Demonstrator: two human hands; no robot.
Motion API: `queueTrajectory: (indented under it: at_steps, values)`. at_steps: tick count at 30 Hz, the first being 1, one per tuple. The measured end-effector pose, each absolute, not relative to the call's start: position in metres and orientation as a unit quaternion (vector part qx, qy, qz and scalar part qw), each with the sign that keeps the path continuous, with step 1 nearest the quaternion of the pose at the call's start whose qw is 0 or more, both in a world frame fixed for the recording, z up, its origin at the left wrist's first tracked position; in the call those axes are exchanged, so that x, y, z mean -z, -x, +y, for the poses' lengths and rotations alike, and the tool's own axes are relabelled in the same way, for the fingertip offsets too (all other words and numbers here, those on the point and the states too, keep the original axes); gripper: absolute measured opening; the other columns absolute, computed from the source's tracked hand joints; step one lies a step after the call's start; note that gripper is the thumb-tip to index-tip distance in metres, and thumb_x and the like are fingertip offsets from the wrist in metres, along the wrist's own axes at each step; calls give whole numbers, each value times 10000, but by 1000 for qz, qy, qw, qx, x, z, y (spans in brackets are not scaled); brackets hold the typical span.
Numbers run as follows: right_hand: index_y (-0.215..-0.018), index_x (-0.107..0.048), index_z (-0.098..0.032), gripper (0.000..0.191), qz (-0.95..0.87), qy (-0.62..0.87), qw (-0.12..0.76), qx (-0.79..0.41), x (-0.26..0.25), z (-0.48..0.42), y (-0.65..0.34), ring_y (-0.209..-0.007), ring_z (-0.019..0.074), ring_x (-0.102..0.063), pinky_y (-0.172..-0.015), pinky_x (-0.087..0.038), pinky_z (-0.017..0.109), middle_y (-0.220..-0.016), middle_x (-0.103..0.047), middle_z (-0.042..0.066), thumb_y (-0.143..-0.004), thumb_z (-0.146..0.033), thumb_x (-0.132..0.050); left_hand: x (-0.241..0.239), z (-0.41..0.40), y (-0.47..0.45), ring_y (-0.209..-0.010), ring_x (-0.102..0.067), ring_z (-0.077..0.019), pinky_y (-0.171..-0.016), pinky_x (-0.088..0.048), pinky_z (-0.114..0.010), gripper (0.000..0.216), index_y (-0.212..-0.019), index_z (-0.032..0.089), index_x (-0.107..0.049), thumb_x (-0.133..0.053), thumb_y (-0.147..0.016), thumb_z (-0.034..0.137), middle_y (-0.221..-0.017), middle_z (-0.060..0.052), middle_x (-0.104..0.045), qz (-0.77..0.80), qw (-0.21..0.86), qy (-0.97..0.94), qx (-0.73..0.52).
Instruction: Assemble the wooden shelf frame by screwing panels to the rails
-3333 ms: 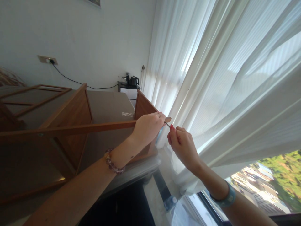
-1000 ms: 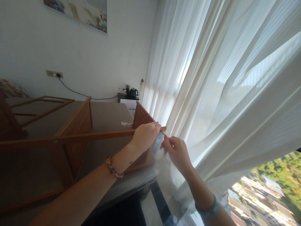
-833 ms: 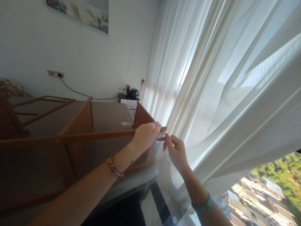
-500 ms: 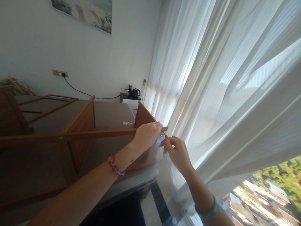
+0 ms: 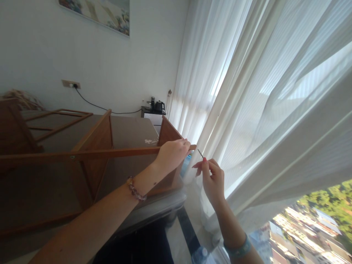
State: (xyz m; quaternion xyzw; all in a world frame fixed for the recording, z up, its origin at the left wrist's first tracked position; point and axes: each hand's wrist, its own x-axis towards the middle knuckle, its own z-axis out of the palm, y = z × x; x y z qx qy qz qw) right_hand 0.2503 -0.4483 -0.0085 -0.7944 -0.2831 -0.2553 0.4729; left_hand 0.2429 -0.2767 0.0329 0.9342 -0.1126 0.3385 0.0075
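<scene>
My left hand is wrapped over the right end of a long brown wooden rail, part of a wooden furniture frame. The rail's tip sticks out just past my fingers. My right hand pinches a thin, dark metal rod between thumb and finger, its free end pointing up and left. A small gap separates the rod from the rail's tip. Whatever lies under my left fingers is hidden. An upright wooden panel meets the rail near that hand.
The frame rests on a brown, bed-like surface; another panel crosses it. White curtains hang close on the right. Behind stands a small cabinet with a black kettle. A plastic bottle is below.
My right hand has drawn back to the right, taking the metal rod away from the rail's end. My left hand keeps its hold on the rail.
</scene>
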Motion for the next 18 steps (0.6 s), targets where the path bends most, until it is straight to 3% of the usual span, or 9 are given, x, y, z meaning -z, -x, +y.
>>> queueTrajectory:
  at_steps: [7, 10, 15, 18]
  values:
    - [-698, -701, -228, 486, -280, 799, 462, 266, 12, -453, -256, -730, 179, -552, -811, -388, 338, -603, -620, 7, -1008, -439, -392, -41, -276, -239, -879, -675, -219, -656, -456, -299, 182, -955, 156, -653, -616, -903, 326, -928, -55, -714, -125, -10, -930, -346]
    - [-694, -699, -227, 478, -278, 800, 459, 270, 12, -455, -255, -725, 176, -549, -809, -382, 335, -606, -621, 2, -1007, -431, -401, -43, -275, -236, -930, -666, -223, -699, -465, -309, 192, -991, 163, -661, -612, -903, 327, -1008, -63, -718, -122, -9, -927, -353]
    - [-711, -706, -223, 465, -267, 793, 473, 277, 11, -456, -255, -731, 173, -554, -822, -384, 332, -602, -613, 1, -1008, -421, -407, -41, -272, -235, -1074, -628, -239, -909, -463, -367, 308, -1117, 157, -645, -612, -899, 372, -1176, -90, -688, -140, 7, -920, -365]
    - [-700, -700, -216, 465, -258, 782, 491, 283, 14, -456, -256, -732, 174, -559, -809, -390, 329, -617, -609, 8, -1002, -427, -416, -39, -268, -232, -1245, -530, -261, -1103, -336, -433, 420, -1250, 152, -591, -583, -913, 404, -1332, -92, -608, -148, 3, -910, -386]
